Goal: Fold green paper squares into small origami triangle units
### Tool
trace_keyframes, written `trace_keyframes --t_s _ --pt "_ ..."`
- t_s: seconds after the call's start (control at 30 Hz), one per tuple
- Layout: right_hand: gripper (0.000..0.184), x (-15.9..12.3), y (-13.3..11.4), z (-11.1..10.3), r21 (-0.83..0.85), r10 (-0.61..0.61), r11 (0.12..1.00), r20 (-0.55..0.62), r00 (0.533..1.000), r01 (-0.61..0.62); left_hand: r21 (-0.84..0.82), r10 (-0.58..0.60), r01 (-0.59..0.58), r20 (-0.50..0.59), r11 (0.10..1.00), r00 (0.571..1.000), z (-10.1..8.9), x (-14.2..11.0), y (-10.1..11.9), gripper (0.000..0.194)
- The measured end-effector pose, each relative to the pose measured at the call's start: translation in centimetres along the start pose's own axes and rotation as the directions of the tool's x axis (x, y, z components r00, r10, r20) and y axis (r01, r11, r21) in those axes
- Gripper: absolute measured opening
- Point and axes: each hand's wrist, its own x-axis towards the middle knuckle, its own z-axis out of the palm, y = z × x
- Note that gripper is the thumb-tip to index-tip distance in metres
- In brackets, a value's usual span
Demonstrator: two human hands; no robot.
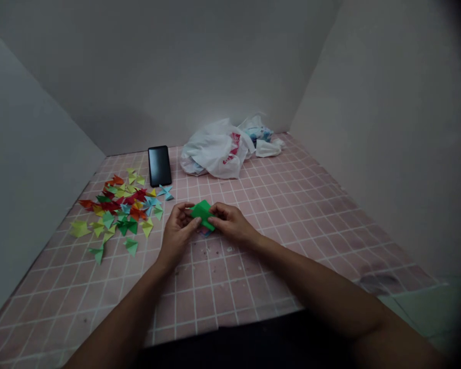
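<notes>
Dark cloth point(253, 346) is seen bottom-centre; mid-frame, green paper point(202, 211) is pinched by left hand point(179, 225) and right hand point(232, 223), and edges should be aligned before creasing.

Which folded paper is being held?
The bright green paper, between the left hand and the right hand. The other folded papers lie scattered off to the left, with no hand on them.

Right of the right hand point(232, 224), checked cloth point(311, 220) lies open to the side wall point(388, 128): passage there. Leftward, folded paper pieces point(109, 206) crowd the way, phone point(160, 166) just beyond. Straight ahead, a gap, then white plastic bag point(211, 148) blocks, near back wall point(176, 66).
</notes>
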Motion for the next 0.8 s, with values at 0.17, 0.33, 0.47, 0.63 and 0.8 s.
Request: trace_keyframes --t_s 0.17,0.33,0.47,0.63,0.8 --pt "0.024 0.2 0.1 -0.2 -0.004 -0.071 0.998 -0.046 0.996 0.07 0.042 0.034 -0.034 0.0 0.999 0.999 -0.2 0.1 0.1 0.04" --pt "0.016 0.2 -0.1 -0.4 -0.041 -0.112 0.993 -0.061 0.992 0.109 0.039 0.042 -0.042 -0.005 0.998 0.999 -0.2 0.0 0.2 0.048" --pt "0.011 0.1 -0.6 -0.5 -0.065 -0.117 0.991 -0.049 0.992 0.114 0.035 0.042 -0.042 -0.008 0.998 0.999 -0.3 0.1 0.2 0.035" --pt "0.01 0.0 -0.9 -0.5 -0.115 -0.125 0.986 -0.035 0.991 0.12 0.053 -0.003 0.003 0.005 0.999 1.0 -0.5 0.0 0.3 0.03" --pt "0.007 0.0 -0.9 -0.6 -0.186 -0.161 0.971 -0.031 0.986 0.153 0.134 0.078 -0.069 -0.064 0.989 0.995 -0.6 -0.2 0.5 0.023"
